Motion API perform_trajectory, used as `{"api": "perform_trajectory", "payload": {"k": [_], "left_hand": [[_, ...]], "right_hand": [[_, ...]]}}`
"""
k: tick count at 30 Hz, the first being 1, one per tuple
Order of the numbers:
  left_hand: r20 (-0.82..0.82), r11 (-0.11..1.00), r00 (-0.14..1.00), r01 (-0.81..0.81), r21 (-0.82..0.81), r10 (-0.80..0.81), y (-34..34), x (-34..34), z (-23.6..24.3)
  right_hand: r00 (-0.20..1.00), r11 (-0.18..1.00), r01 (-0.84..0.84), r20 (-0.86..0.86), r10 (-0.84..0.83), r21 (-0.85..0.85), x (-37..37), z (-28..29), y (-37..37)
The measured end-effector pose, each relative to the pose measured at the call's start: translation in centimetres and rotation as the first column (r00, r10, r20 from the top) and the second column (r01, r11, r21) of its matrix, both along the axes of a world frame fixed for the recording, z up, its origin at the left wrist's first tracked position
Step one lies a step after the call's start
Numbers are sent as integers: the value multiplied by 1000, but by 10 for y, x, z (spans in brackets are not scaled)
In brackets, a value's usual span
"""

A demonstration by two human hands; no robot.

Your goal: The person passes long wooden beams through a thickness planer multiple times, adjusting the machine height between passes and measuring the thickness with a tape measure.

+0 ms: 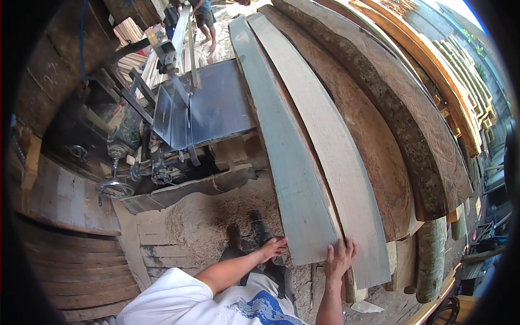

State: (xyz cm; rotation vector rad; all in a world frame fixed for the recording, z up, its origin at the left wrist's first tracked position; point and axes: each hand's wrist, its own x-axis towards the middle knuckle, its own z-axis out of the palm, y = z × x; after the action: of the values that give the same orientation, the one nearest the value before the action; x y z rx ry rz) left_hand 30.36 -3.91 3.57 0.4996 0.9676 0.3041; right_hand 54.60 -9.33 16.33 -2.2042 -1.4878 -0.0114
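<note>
A long grey-green plank (295,179) runs from beside the saw table down to my hands, lying on the stacked timber. At its near left edge my left hand (273,248) has its fingers bent against the wood; part of the fingers is hidden. My right hand (338,261) grips the plank's near right corner, with thumb and fingers apart over the end. Right beside it lies a paler plank (338,157), close to my right fingers.
A bandsaw with a metal table (219,100) stands ahead on the left, its handwheel (115,188) lower down. Thick bark-edged slabs (417,141) are stacked to the right. Sawdust (203,214) covers the floor by my feet. Another person (206,21) stands beyond the saw.
</note>
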Motion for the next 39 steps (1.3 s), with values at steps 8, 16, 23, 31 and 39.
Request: {"api": "perform_trajectory", "payload": {"k": [8,16,23,31,39], "left_hand": [[-367,859,777,-479,181,511,-51,13,15],[-697,872,540,-172,458,472,-197,-56,0],[-526,830,645,-474,294,555,-318,-60,-7],[-560,776,539,-470,420,629,-509,-37,2],[-614,857,629,-488,165,477,-752,19,-20]], "right_hand": [[947,948,-303,-144,289,-93,-22,-17,-14],[624,817,-504,-772,122,-279,-81,-98,-69],[607,798,-533,-784,129,-281,-93,-83,-183],[455,809,-565,-879,144,-160,-63,-110,-370],[205,827,-562,-963,174,30,-46,-122,-468]]}}
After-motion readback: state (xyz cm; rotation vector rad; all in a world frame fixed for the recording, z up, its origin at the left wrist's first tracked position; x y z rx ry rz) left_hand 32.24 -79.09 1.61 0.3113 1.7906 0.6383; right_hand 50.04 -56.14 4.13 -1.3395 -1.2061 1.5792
